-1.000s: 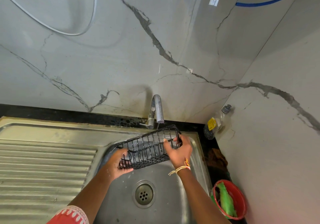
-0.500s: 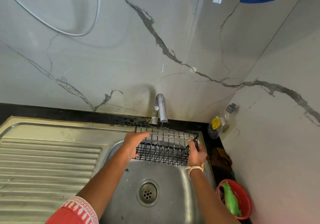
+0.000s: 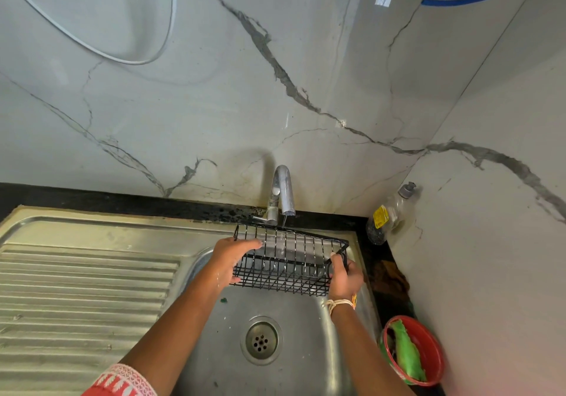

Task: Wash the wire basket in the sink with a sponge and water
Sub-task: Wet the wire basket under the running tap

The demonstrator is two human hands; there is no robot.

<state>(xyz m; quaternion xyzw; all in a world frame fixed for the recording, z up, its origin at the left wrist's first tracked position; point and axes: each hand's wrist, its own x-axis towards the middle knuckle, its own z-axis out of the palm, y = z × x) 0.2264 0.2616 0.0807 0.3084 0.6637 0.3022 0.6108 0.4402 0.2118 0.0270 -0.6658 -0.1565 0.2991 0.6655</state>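
As basket (image 3: 291, 261) turns from tilted to level under tap (image 3: 283, 190), left hand (image 3: 228, 262) and right hand (image 3: 344, 276) grip its ends, fingers curled on wire, above sink (image 3: 306, 349). Thin trickle falls; rinse likely starting, sponge unseen.

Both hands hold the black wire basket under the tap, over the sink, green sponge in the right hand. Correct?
Not quite. In the head view the right hand grips only the wire basket; no sponge in it. The left hand holds the other end, under the tap, over the sink.
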